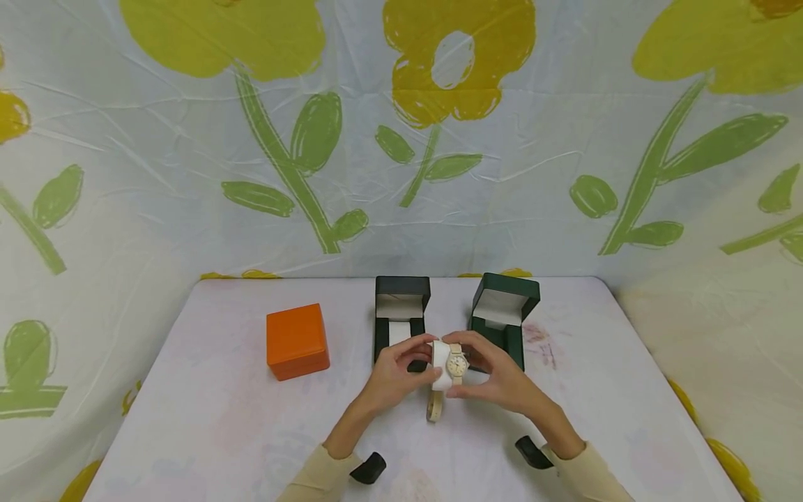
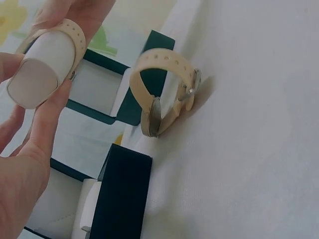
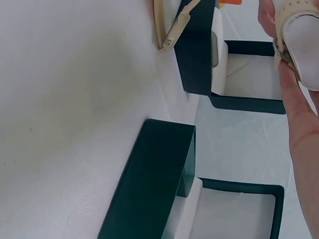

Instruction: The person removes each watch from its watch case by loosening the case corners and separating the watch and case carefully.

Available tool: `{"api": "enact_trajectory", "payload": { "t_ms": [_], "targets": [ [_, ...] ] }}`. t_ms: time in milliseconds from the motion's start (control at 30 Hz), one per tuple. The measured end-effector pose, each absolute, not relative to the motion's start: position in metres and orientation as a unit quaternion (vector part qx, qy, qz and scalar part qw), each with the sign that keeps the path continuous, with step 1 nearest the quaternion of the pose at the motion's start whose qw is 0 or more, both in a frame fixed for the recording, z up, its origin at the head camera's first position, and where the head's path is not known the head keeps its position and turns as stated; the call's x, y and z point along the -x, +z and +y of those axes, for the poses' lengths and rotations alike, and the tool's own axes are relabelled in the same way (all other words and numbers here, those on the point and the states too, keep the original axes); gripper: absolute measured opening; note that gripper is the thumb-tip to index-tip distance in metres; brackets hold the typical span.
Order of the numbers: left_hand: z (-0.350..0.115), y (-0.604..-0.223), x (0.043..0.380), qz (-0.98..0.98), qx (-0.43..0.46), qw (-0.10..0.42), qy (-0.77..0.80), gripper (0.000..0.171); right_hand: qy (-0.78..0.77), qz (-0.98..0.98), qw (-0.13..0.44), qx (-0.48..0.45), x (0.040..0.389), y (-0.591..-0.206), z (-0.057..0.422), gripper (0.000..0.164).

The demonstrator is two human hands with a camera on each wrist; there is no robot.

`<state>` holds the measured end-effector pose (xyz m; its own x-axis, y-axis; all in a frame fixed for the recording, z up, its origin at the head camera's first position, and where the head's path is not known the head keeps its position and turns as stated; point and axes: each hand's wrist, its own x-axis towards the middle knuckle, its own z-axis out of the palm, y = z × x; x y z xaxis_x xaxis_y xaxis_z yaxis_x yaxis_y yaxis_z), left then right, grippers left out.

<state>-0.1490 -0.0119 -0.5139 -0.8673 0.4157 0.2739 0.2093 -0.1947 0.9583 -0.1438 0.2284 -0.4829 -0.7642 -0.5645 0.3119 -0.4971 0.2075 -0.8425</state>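
Observation:
Both hands meet over the middle of the table around a white watch cushion (image 1: 441, 365) with a cream-strapped wristwatch (image 1: 457, 364) wrapped round it, dial up. My left hand (image 1: 399, 373) pinches the cushion's left end between thumb and fingers. On the other side, my right hand (image 1: 502, 376) grips the watch across its strap, thumb at the near edge and fingers at the far edge. A second cream watch (image 2: 167, 60) stands on its side on the table below the hands, its strap buckled in a loop.
Behind the left hand stands an open dark box (image 1: 403, 286) with a white insert (image 1: 399, 332). An open green box (image 1: 513, 284) is behind the right hand. Farther left sits a closed orange box (image 1: 297, 341). A flowered cloth (image 1: 527, 209) hangs behind the table.

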Motion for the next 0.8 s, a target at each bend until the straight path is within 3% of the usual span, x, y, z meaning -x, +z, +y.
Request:
{"api": "enact_trajectory", "payload": {
  "t_ms": [400,800],
  "targets": [
    [-0.0103,-0.5152,0.1496,0.615,-0.249,0.08,0.744,0.05,-0.535,0.77,0.052,0.343,0.142,-0.4771,0.2307,0.071],
    [-0.0075,-0.5162,0.1481,0.602,-0.254,0.071,0.753,0.05,-0.561,0.758,0.029,0.333,0.1428,-0.4797,0.2298,0.077]
  ]
}}
